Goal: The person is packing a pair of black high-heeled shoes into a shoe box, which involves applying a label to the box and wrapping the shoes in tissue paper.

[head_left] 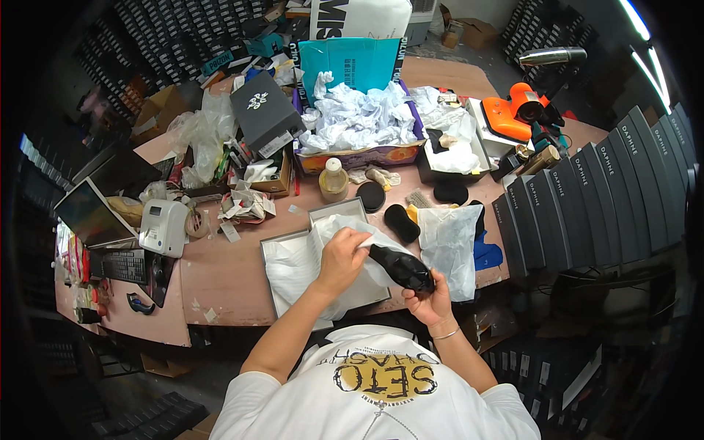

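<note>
A glossy black shoe (408, 270) is tilted over the near side of an open grey shoebox (374, 298). My right hand (431, 299) is closed around the shoe's near right end. My left hand (343, 258) pinches white tissue paper (378, 243) at the shoe's far left end, and the paper partly covers that end. More white tissue lies in the box under my left forearm. Just right of the shoe is a sheet of pale thin wrapping (449, 246).
Beyond the box stand a bottle (334, 180), a round black tin (371, 196) and black pads (402, 223). A bin of crumpled paper (359, 117) is at the back. Stacked grey shoeboxes (579, 198) line the right edge; a label printer (163, 227) and keyboard (123, 265) sit left.
</note>
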{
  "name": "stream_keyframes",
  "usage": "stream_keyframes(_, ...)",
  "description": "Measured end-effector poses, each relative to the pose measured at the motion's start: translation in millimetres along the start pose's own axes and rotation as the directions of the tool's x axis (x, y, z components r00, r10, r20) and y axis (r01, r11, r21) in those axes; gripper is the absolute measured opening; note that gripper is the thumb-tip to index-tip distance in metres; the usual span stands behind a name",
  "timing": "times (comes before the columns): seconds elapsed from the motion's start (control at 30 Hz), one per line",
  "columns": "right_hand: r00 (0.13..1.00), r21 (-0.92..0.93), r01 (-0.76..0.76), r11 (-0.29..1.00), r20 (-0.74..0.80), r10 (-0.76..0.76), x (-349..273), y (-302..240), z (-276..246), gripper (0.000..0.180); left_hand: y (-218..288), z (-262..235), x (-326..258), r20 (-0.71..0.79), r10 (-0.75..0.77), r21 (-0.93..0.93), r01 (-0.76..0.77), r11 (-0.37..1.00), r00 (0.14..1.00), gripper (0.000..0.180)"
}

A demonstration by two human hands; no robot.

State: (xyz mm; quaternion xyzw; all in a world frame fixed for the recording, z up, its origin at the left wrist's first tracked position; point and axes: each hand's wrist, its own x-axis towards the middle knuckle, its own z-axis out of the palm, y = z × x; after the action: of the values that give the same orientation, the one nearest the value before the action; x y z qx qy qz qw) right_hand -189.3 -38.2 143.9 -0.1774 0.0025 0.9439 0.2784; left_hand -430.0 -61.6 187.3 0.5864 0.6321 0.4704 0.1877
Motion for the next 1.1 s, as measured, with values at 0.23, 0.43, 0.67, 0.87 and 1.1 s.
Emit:
stream_keyframes(0.23, 0.925, -0.372, 0.372, 0.851, 0.073, -0.373, 22, 40, 71, 0.052, 62, -2, -14, -0.081, 0.535, -0.025, -0.539, 0.842, 0.841, 0.039)
stream_keyframes(0.43, 0.943, 0.026, 0.314, 0.949, 0.108, -0.315, 16, 0, 56, 0.043, 45, 3, -42, -0.012, 0.545, -0.097, -0.543, 0.834, 0.838, 0.04)
stream_keyframes(0.67, 0.855, -0.597, 0.496, 0.631, 0.21, -0.474, 19, 17, 3, 0.047, 57, 13, -49, -0.042, 0.546, -0.209, -0.542, 0.814, 0.836, 0.039)
stream_keyframes(0.87, 0.828, -0.648, 0.497, 0.577, 0.155, -0.539, 13, 16, -1, 0.048, 60, 22, -60, 0.034, 0.567, -0.273, -0.538, 0.797, 0.823, 0.039)
stream_keyframes(1.1, 0.712, -0.751, 0.089, -0.654, 0.507, -0.485, 19, 18, 31, 0.041, 43, 0, -77, 0.039, 0.007, -0.399, 0.009, 0.917, 0.999, 0.05)
